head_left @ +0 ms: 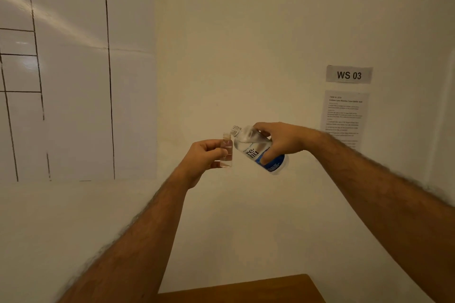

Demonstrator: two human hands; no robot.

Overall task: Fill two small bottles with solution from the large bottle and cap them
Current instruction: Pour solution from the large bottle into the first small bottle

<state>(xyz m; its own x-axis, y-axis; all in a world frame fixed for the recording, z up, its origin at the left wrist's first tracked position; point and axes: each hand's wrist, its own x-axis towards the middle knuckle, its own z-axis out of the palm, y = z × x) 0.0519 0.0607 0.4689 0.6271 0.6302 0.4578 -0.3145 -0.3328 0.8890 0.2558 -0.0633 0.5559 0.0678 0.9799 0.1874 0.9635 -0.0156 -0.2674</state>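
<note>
The small bottle (226, 152) is held upright in the left hand (204, 157), fingers curled round it; the large bottle (258, 149), gripped by the right hand (283, 142), is tilted mouth-to-mouth beside it. Filling appears under way; steeper tilting is probably needed next

We hold both arms out, our left hand (204, 155) left of our right hand (280, 141), each with fingers curled in a grip, wrists level.

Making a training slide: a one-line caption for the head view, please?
Left hand holds small bottle upright while right hand tilts uncapped large bottle toward its mouth.
</note>
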